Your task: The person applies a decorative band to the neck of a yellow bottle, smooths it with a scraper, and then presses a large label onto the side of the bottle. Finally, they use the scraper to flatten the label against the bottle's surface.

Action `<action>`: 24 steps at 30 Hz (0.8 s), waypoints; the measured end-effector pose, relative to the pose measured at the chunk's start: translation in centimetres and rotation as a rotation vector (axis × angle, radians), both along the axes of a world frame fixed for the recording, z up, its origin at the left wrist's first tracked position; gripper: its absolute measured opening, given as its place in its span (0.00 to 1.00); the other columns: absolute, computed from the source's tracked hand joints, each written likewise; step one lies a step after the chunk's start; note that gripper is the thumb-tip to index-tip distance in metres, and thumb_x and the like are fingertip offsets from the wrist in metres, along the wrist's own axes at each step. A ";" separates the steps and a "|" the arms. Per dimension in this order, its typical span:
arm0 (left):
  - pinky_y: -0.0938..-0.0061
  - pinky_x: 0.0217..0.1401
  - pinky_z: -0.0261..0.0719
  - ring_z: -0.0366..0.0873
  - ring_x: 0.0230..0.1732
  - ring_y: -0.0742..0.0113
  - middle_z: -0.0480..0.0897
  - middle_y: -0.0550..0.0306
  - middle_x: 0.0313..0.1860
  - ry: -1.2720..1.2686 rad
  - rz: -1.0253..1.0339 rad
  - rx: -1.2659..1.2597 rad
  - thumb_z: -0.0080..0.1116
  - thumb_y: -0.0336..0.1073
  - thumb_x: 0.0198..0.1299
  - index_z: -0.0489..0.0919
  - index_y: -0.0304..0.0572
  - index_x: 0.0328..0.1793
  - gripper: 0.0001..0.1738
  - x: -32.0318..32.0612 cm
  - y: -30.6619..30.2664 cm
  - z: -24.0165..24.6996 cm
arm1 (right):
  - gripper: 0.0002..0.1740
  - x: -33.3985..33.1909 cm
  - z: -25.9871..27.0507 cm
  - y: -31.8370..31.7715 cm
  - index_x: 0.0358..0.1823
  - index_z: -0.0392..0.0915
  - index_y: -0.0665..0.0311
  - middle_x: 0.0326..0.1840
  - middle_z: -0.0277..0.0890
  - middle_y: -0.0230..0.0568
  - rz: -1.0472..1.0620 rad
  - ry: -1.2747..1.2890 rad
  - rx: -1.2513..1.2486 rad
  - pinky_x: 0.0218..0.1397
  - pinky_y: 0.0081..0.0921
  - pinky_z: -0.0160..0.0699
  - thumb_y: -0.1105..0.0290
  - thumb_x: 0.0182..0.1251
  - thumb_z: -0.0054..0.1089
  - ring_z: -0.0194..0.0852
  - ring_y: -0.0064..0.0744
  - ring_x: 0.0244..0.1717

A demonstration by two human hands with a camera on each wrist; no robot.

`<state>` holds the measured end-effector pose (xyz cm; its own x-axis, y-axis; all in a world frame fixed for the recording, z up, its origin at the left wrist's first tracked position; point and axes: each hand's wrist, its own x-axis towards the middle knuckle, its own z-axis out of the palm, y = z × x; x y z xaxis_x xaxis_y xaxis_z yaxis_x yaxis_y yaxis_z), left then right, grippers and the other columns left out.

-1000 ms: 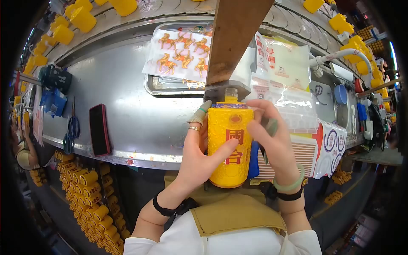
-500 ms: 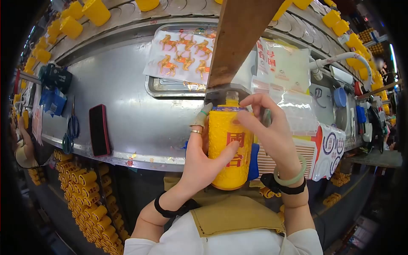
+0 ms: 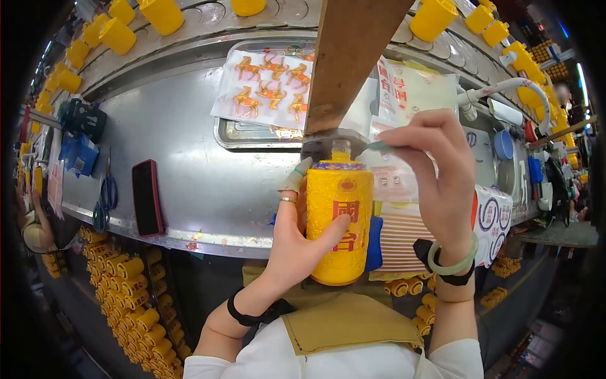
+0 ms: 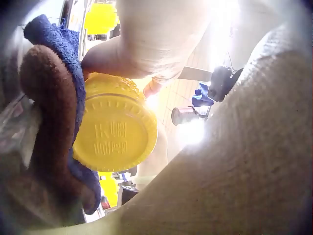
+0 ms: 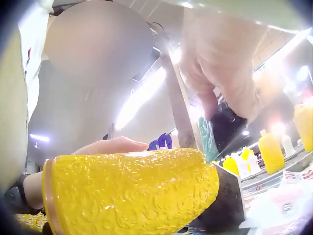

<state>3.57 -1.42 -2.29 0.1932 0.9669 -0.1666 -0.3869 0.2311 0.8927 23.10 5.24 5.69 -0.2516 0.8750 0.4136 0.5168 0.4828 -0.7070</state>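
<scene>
My left hand [image 3: 300, 237] grips a yellow embossed bottle [image 3: 334, 265] with red characters and a clear glass neck. Its thumb lies across the front, and a pale cover with a green band is on one finger. The round yellow base [image 4: 115, 134] faces the left wrist camera, with a blue cloth [image 4: 78, 103] along its side. Up and right of the bottle neck, my right hand [image 3: 442, 170] pinches a thin greenish strip [image 3: 379, 146]. In the right wrist view this strip [image 5: 207, 139] hangs close to the bottle's top, beside something black at the fingertips; its kind I cannot tell.
A wooden post [image 3: 353, 57] stands just beyond the bottle. Behind lies a metal tray [image 3: 252, 136] under a sheet of orange-gold horse figures [image 3: 271, 88]. A phone [image 3: 147, 198] and scissors [image 3: 107, 189] lie left. Yellow bottles [image 3: 161, 16] line the back; plastic sheets [image 3: 423, 88] lie right.
My right hand has left the bottle's upper edge and moved up and right, with the greenish strip now showing at its fingertips. The left hand keeps its grip on the bottle.
</scene>
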 end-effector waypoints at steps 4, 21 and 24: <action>0.60 0.82 0.63 0.64 0.80 0.57 0.64 0.46 0.80 0.043 0.019 0.053 0.61 0.22 0.67 0.50 0.35 0.87 0.46 0.3 -0.1 -0.1 | 0.20 -1.6 0.9 -0.1 0.54 0.85 0.66 0.41 0.80 0.41 0.218 -0.220 -0.010 0.50 0.32 0.77 0.81 0.58 0.69 0.77 0.41 0.45; 0.64 0.80 0.67 0.70 0.76 0.61 0.68 0.47 0.78 -0.125 0.027 -0.059 0.62 0.29 0.72 0.56 0.36 0.84 0.39 -0.8 0.8 -0.4 | 0.12 -0.9 -1.5 -2.4 0.58 0.79 0.66 0.36 0.75 0.29 -0.174 0.384 -0.509 0.42 0.21 0.72 0.78 0.76 0.56 0.72 0.20 0.40; 0.64 0.79 0.68 0.70 0.76 0.62 0.70 0.48 0.77 -0.068 0.034 -0.083 0.63 0.30 0.72 0.58 0.36 0.84 0.38 -0.7 1.0 -0.5 | 0.22 -0.8 -4.3 -4.3 0.65 0.74 0.67 0.51 0.76 0.35 -0.115 0.299 -0.616 0.54 0.21 0.74 0.69 0.73 0.66 0.73 0.21 0.51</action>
